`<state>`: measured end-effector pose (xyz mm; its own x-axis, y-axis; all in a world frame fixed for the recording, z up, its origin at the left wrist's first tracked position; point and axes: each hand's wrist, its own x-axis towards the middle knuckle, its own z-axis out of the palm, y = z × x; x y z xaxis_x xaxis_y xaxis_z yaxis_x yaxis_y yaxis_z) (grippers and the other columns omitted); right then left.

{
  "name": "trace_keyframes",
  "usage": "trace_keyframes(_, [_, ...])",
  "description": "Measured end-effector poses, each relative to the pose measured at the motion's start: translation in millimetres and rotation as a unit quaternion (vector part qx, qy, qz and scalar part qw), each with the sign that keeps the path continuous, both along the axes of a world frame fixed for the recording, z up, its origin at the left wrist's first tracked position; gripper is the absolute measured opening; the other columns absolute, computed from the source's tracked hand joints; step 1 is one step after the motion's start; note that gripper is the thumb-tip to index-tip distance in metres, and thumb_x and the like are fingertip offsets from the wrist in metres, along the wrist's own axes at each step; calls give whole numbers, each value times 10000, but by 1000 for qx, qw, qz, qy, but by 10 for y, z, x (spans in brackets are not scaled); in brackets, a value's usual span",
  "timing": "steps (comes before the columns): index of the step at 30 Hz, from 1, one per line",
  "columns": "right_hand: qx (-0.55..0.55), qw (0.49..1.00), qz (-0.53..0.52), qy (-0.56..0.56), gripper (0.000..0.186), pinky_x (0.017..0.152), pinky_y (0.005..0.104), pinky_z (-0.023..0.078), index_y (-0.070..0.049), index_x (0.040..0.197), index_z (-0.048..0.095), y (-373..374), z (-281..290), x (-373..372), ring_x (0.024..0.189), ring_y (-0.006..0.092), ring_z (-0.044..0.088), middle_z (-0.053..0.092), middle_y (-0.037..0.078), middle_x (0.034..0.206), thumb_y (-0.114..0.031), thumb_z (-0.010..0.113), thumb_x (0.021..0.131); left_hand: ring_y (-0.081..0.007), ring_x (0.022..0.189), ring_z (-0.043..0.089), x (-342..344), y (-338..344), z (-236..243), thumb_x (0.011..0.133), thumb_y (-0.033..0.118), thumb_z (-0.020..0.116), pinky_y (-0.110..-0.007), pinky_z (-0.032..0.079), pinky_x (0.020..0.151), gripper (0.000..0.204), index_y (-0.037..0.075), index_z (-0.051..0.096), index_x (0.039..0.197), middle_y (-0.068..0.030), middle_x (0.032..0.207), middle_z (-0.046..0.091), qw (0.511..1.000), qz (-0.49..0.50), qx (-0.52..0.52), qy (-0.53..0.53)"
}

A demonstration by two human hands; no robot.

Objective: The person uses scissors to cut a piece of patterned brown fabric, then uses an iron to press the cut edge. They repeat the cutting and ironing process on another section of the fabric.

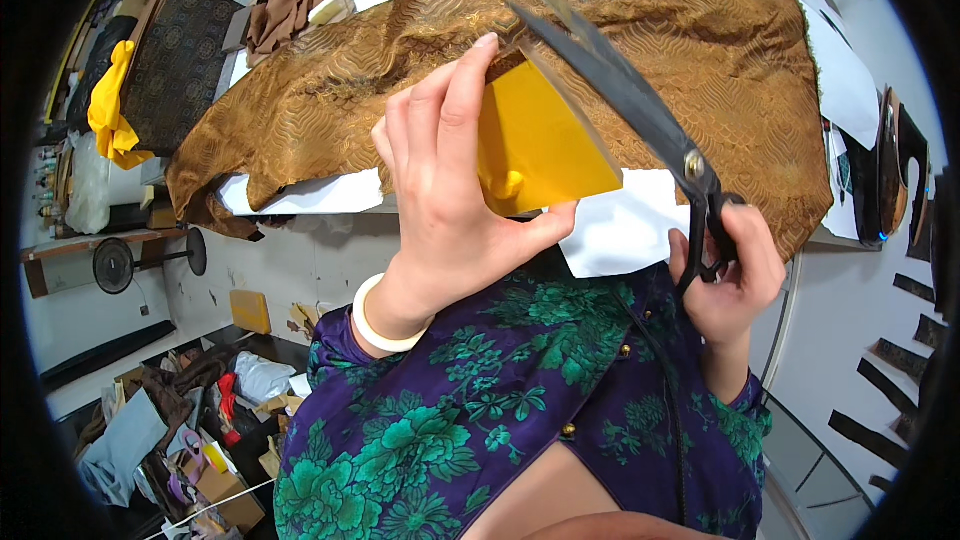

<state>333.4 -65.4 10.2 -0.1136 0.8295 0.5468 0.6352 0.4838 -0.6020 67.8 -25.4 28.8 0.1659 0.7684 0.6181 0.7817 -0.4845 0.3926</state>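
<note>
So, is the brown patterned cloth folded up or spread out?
Spread out, though rumpled: the cloth lies as one broad sheet, with loose wrinkles across it.

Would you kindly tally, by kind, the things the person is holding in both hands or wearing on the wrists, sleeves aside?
Black-handled scissors, in the right hand: 1
Glossy yellow piece, in the left hand: 1
Cream-white bracelet, below the left hand: 1
Total: 3
</note>
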Motion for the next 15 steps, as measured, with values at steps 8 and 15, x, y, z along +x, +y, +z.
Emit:
trace_keyframes(8, [73,994,-17,-75,491,581,320,551,106,1049,680,-116,-267,119,679,277,682,676,186,847,-49,807,602,-345,1143,537,12,-32,121,537,258,881,-451,392,1028,1053,-57,441,1441,-183,1260,556,999,36,-16,-5])
trace_keyframes(15, [75,994,0,-78,489,612,335,565,133,1069,682,-124,-263,131,706,304,690,680,202,873,-144,766,675,-338,1149,531,23,-28,124,535,256,883,-452,382,1034,1052,-47,446,1442,-176,1287,549,999,36,-21,-6])
